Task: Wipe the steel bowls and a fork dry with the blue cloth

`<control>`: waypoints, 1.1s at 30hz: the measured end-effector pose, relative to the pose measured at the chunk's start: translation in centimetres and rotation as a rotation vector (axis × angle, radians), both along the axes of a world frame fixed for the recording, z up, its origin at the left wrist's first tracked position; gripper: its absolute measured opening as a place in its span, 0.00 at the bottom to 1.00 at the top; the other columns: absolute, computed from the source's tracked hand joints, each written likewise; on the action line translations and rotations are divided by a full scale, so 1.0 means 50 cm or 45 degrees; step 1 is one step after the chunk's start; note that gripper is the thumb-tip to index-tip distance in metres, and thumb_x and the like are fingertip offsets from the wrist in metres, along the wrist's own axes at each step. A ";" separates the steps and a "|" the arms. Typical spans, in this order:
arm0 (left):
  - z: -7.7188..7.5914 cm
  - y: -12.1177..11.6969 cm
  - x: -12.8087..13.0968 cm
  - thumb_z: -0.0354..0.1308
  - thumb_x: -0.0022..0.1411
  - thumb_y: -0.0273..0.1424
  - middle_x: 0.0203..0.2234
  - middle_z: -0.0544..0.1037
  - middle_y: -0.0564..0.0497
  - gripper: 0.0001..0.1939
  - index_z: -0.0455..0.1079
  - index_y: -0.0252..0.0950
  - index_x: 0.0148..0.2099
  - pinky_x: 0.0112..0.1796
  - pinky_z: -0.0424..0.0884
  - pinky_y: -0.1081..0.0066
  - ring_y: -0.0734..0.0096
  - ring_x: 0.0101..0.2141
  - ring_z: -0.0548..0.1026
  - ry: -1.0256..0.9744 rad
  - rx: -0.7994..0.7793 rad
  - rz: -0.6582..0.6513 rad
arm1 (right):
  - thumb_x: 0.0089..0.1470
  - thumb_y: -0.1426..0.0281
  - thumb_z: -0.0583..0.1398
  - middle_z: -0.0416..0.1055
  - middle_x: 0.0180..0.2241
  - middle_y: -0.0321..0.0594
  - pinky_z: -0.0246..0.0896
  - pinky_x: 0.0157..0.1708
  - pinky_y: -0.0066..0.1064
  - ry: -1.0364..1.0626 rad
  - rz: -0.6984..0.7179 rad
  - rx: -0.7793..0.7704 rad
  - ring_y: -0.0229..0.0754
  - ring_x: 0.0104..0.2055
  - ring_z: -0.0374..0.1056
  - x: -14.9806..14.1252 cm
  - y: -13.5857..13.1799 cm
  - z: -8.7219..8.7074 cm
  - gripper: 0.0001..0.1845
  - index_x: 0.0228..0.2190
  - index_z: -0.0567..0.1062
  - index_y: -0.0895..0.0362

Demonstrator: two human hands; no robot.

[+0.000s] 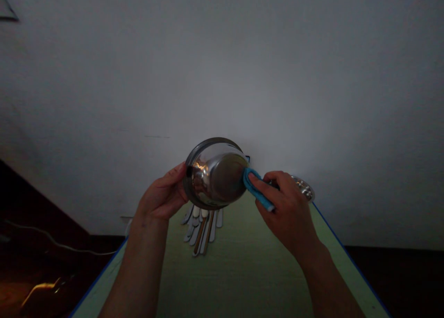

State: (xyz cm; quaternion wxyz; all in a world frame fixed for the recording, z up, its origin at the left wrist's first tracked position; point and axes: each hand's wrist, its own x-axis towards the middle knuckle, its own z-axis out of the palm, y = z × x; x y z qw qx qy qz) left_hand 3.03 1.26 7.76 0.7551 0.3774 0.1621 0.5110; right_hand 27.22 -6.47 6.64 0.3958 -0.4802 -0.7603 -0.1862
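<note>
A stainless steel bowl [215, 172] is held up in front of me, with its rounded underside tilted toward me and its rim at the far side. My left hand [163, 193] grips the bowl at its left edge. My right hand [286, 211] pinches a blue cloth [255, 188] and presses it against the right side of the bowl's base. Behind my right hand, a shiny metal object [303, 187] is partly hidden, and I cannot tell what it is.
A green-topped table [236, 271] with a blue edge stretches ahead of me. Several spoons and forks with pale and wooden handles [201, 227] lie fanned out at its far end. A white wall [222, 77] rises behind it. A white cable [58, 244] runs across the dark floor at left.
</note>
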 end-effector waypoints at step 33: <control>0.011 0.003 0.004 0.50 0.64 0.24 0.30 0.82 0.47 0.11 0.74 0.30 0.36 0.38 0.77 0.71 0.67 0.31 0.80 -0.029 -0.123 -0.018 | 0.50 0.78 0.57 0.65 0.38 0.44 0.60 0.37 0.38 -0.107 0.125 -0.093 0.45 0.40 0.60 -0.006 -0.008 0.010 0.25 0.50 0.71 0.53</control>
